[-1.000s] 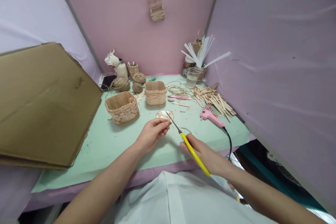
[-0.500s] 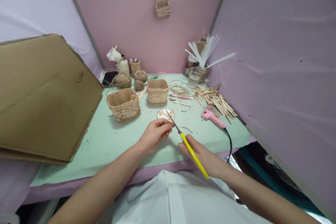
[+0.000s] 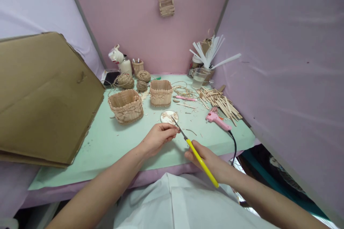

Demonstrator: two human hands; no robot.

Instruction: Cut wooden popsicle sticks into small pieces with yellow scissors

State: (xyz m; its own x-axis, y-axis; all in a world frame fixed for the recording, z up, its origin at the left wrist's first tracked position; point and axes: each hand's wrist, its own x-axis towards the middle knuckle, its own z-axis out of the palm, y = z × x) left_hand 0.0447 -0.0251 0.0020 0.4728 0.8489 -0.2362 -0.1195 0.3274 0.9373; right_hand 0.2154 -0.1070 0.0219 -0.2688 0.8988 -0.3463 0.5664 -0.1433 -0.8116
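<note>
Yellow-handled metal scissors point(image 3: 195, 152) sit in the right hand point(image 3: 211, 159), fingers curled round the handles; the left hand's point(image 3: 158, 137) fingertips press together beside the blades, on what I cannot tell. Both hands have edged rightward together, so alignment seems kept. Beyond lies a round white dish point(image 3: 169, 111).

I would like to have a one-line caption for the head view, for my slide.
Right hand holding yellow-handled scissors, blades close to the left hand, with two light-brown baskets beyond.
</note>
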